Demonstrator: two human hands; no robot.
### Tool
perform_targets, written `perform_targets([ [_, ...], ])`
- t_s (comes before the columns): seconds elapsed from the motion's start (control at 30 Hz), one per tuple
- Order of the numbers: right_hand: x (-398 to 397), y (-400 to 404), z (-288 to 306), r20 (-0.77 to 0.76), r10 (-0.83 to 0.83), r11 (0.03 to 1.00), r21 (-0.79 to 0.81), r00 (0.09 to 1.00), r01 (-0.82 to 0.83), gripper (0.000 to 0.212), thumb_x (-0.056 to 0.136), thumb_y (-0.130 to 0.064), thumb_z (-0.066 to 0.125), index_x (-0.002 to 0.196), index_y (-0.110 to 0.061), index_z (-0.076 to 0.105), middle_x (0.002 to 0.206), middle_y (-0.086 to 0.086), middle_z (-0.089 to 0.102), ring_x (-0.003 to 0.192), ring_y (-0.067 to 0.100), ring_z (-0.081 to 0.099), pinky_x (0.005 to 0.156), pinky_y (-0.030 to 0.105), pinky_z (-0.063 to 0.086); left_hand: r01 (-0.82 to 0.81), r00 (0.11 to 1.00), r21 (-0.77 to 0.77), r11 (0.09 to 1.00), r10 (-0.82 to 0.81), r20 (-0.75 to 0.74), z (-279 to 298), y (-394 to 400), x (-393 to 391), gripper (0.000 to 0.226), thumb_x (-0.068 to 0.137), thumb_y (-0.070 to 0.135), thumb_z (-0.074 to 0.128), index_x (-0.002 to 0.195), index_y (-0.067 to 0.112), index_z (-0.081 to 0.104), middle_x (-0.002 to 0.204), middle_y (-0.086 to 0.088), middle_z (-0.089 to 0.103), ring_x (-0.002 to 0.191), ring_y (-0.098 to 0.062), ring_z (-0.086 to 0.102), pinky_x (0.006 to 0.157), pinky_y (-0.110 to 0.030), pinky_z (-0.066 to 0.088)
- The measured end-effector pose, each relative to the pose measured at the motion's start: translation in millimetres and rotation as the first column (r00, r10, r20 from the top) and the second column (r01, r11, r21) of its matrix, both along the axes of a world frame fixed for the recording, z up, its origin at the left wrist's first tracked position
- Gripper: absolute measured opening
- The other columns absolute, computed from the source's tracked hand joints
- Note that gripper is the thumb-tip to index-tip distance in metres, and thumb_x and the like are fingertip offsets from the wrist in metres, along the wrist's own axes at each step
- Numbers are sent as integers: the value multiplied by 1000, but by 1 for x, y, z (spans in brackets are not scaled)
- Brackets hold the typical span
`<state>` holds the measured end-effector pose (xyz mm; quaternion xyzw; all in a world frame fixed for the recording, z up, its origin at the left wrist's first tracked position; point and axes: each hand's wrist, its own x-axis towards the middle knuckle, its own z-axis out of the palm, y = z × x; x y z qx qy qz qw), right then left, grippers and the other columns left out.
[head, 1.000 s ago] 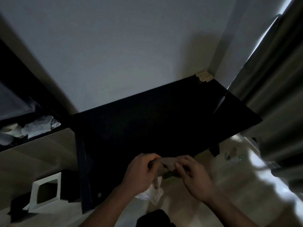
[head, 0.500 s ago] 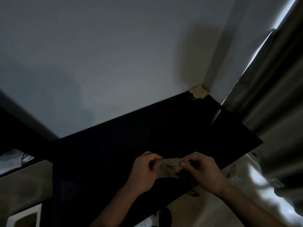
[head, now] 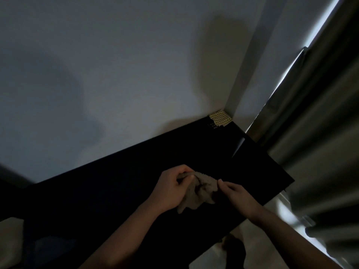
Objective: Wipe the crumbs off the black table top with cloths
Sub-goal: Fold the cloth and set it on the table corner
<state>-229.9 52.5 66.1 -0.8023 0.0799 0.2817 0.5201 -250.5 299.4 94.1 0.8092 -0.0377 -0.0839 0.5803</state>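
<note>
A crumpled grey-brown cloth hangs between both my hands over the black table top. My left hand grips the cloth's upper left part with curled fingers. My right hand pinches its right edge between thumb and fingers. The room is dim, and no crumbs can be made out on the dark surface.
A yellow checked cloth lies at the table's far right corner against the white wall. Grey curtains hang along the right side, with light coming through a gap. Pale floor shows beyond the table's near right edge.
The view has tilted up and forward over the table. Both hands have carried the cloth farther over the table top, and more of the cloth now hangs spread between them.
</note>
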Motion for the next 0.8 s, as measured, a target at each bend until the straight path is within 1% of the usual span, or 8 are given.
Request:
perform_targets([
  [0.13,28,-2,-12,-280,-12,999,46,960,26,54,106,-57,43,114,-14,74,99,3,77,71,15,63,62,25,49,-1,1000,-19,1000,1,0,-1,-12,13,14,100,27,57,101,31,71,93,12,72,81,3,67,70,-12,50],
  [0.23,55,-3,-15,-350,-6,987,147,937,61,40,105,-50,51,117,-19,71,110,-1,71,91,16,64,74,28,50,-8,1000,-31,999,7,-27,-6,-17,22,14,100,24,58,104,28,71,95,11,72,83,2,68,73,-14,51],
  [0.33,85,-5,-24,-433,36,985,166,901,40,56,98,-68,50,130,-25,67,128,-3,70,118,23,64,87,35,53,-34,999,-17,999,33,-38,-8,-27,36,16,99,22,59,109,26,72,101,11,72,91,1,69,77,-16,52],
  [0.47,120,-7,-44,-520,174,952,307,836,-7,55,99,-58,58,136,-19,68,128,9,71,120,29,65,102,40,50,-55,998,-64,996,53,-35,-10,-49,62,16,97,20,62,108,22,73,105,6,69,98,-9,69,84,-26,56],
  [0.57,147,-12,-45,-448,192,915,403,873,5,41,101,-18,62,136,4,62,116,19,72,95,25,70,83,33,58,-23,1000,-43,999,22,-17,-18,-67,80,21,93,25,64,108,16,75,119,4,64,109,-13,67,96,-30,55],
  [0.63,168,-22,-46,-349,108,914,402,931,45,29,98,-4,64,126,3,69,114,20,75,85,20,72,70,27,62,-84,990,-65,994,75,-122,-33,-81,92,21,89,21,67,103,8,75,128,4,59,115,-11,64,102,-30,53],
  [0.7,189,-38,-41,-258,22,908,409,966,88,20,97,1,66,114,-5,74,114,14,76,94,21,73,78,25,63,-189,939,-159,969,131,-317,-48,-98,105,15,87,11,65,95,1,73,134,0,58,118,-11,62,102,-31,53],
  [0.8,220,-71,-31,-44,132,908,406,990,-103,19,96,2,68,102,-14,75,104,3,77,101,19,71,81,21,61,-462,776,-437,772,112,-621,-70,-132,132,28,88,5,49,110,1,65,130,-10,62,115,-28,60,86,-33,52],
])
